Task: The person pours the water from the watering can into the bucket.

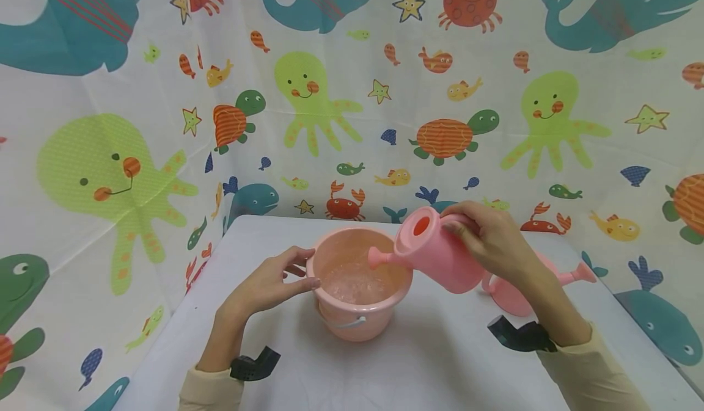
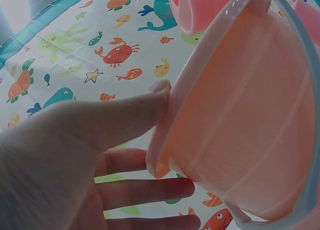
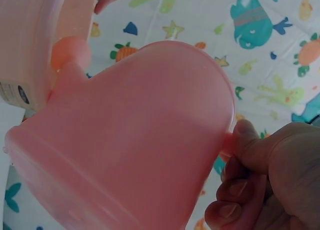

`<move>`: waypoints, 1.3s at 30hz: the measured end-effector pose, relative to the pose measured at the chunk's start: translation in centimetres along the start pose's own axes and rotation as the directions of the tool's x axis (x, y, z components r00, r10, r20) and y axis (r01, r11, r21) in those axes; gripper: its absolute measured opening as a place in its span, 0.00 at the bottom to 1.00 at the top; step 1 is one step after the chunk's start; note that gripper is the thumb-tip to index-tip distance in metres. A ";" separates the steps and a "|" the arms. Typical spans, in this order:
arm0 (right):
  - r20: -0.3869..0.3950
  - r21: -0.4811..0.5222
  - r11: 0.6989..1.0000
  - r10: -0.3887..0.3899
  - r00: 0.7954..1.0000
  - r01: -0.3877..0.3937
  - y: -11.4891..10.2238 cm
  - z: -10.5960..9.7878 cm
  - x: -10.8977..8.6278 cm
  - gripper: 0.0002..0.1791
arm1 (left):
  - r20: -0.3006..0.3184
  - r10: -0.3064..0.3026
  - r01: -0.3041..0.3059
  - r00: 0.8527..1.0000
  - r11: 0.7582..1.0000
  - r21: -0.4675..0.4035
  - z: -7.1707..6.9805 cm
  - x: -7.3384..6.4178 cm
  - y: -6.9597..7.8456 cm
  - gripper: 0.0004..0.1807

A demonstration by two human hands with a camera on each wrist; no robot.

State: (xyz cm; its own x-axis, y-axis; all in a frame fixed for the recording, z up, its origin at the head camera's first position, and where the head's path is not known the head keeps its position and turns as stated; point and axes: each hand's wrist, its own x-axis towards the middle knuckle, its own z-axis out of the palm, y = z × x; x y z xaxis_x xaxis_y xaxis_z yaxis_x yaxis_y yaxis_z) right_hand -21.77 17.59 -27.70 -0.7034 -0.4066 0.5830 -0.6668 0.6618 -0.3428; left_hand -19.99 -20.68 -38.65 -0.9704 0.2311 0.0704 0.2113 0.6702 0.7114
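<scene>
"On the table [image 1: 308, 374], what's there?"

"A bucket [image 1: 379, 319] in the middle, holding water [image 1: 357, 286]. Just right, a pink can [image 1: 448, 261] tips its spout [image 1: 385, 258] over it, likely so any flow lands inside. A second can [image 1: 514, 295] sits further right."

"And the hands?"

"The right hand [image 1: 489, 234] is closed round the tipped can's handle [image 3: 257, 195]. The left hand [image 1: 277, 280], partly spread, grips the bucket's rim [image 1: 357, 307], seemingly for steadiness."

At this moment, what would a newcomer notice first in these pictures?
The pink watering can, tilted in the right hand with its spout over the bucket, probably draws the eye first. The left hand holds the bucket's near-left rim. Behind, a curtain of colourful sea animals fills the background.
</scene>
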 end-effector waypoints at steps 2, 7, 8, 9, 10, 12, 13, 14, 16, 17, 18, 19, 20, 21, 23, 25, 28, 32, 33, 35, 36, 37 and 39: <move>0.001 -0.009 1.000 0.000 1.000 0.000 0.1 0.1 0.0 0.11 | 0.000 -0.002 0.002 1.000 1.000 0.001 0.0 0.0 0.0 0.37; 0.006 -0.017 1.000 0.003 1.000 -0.002 0.2 0.0 0.0 0.11 | 0.000 -0.001 0.001 1.000 1.000 -0.004 0.0 0.0 0.0 0.38; 0.010 -0.012 1.000 0.007 1.000 -0.007 0.2 0.0 0.1 0.11 | -0.001 -0.001 0.001 1.000 1.000 -0.004 0.0 0.0 0.0 0.38; 0.012 -0.007 1.000 0.009 1.000 -0.009 0.1 -0.1 0.1 0.11 | -0.001 0.000 0.000 1.000 1.000 -0.004 0.0 0.0 0.0 0.38; 0.014 -0.012 1.000 0.010 1.000 -0.010 0.1 -0.1 0.1 0.11 | -0.001 -0.001 0.001 1.000 1.000 -0.004 0.0 0.0 0.0 0.38; 0.019 -0.007 1.000 0.013 1.000 -0.012 0.0 -0.1 0.2 0.11 | -0.002 -0.002 0.002 1.000 1.000 -0.002 0.0 0.0 0.0 0.38; 0.020 -0.010 1.000 0.014 1.000 -0.013 0.0 -0.1 0.2 0.11 | -0.002 -0.003 0.003 1.000 1.000 -0.002 0.0 0.0 0.0 0.37; 0.022 -0.012 1.000 0.013 1.000 -0.012 0.0 -0.1 0.2 0.11 | -0.002 -0.004 0.004 1.000 1.000 0.000 0.0 0.0 0.0 0.37; 0.020 -0.027 1.000 0.004 1.000 -0.003 0.0 -0.1 0.2 0.11 | -0.001 -0.006 0.006 1.000 1.000 0.000 0.0 -0.1 0.1 0.37; 0.020 -0.025 1.000 0.001 1.000 0.000 0.0 -0.1 0.2 0.11 | 0.000 -0.006 0.006 1.000 1.000 0.000 -0.1 -0.1 0.1 0.37; 0.019 -0.031 1.000 -0.003 1.000 0.004 0.0 0.0 0.2 0.11 | -0.001 -0.005 0.005 1.000 1.000 0.001 -0.1 -0.1 0.1 0.37; 0.019 -0.031 0.999 -0.005 1.000 0.006 0.0 0.0 0.2 0.11 | 0.000 -0.004 0.004 1.000 1.000 0.000 -0.1 -0.1 0.1 0.37; 0.020 -0.029 1.000 -0.007 1.000 0.008 0.0 0.0 0.3 0.11 | -0.001 -0.002 0.002 1.000 1.000 0.001 -0.1 -0.1 0.1 0.38; 0.021 -0.027 1.000 -0.006 1.000 0.007 0.0 0.0 0.3 0.11 | -0.001 -0.001 0.001 1.000 1.000 0.001 -0.1 -0.1 0.1 0.38; 0.030 -0.023 1.000 0.002 1.000 -0.001 0.0 0.0 0.3 0.11 | -0.003 0.003 -0.003 1.000 1.000 0.002 0.0 -0.1 0.1 0.39; 0.041 -0.024 1.000 0.014 0.999 -0.013 0.0 0.0 0.4 0.11 | -0.004 0.005 -0.005 1.000 1.000 0.001 0.0 -0.1 0.0 0.39; 0.057 -0.023 0.999 0.032 0.998 -0.030 -0.1 0.0 0.4 0.11 | -0.003 0.004 -0.004 1.000 1.000 -0.005 0.0 0.0 0.0 0.39; 0.068 -0.027 0.999 0.040 0.997 -0.038 -0.3 -0.1 0.6 0.11 | 0.001 0.003 -0.003 1.000 1.000 -0.011 0.0 0.0 -0.1 0.39; 0.070 -0.024 0.999 0.039 0.997 -0.038 -0.4 -0.1 0.6 0.11 | 0.001 0.004 -0.004 1.000 1.000 -0.011 0.0 0.0 -0.1 0.39; 0.072 -0.027 0.999 0.037 0.997 -0.035 -0.5 -0.2 0.7 0.10 | 0.002 0.004 -0.004 1.000 1.000 -0.011 -0.1 0.0 -0.1 0.39; 0.073 -0.024 0.999 0.037 0.997 -0.035 -0.5 -0.2 0.7 0.10 | 0.003 0.003 -0.003 1.000 1.000 -0.011 -0.1 0.0 -0.1 0.39; 0.074 -0.023 0.999 0.037 0.997 -0.035 -0.6 -0.2 0.7 0.10 | 0.004 0.002 -0.002 1.000 1.000 -0.011 -0.1 0.0 -0.1 0.39; 0.075 -0.021 0.999 0.037 0.997 -0.035 -0.6 -0.2 0.8 0.10 | 0.004 0.003 -0.003 1.000 1.000 -0.011 -0.1 0.0 -0.2 0.39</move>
State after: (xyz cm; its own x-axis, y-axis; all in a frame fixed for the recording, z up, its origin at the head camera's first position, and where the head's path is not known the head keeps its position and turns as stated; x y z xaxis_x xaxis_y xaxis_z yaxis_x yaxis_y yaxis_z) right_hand -21.85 17.01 -26.89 -0.7439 -0.4282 0.5132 -0.6362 0.6890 -0.3472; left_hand -20.03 -20.84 -38.70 -0.9692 0.2361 0.0702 0.2133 0.6620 0.7185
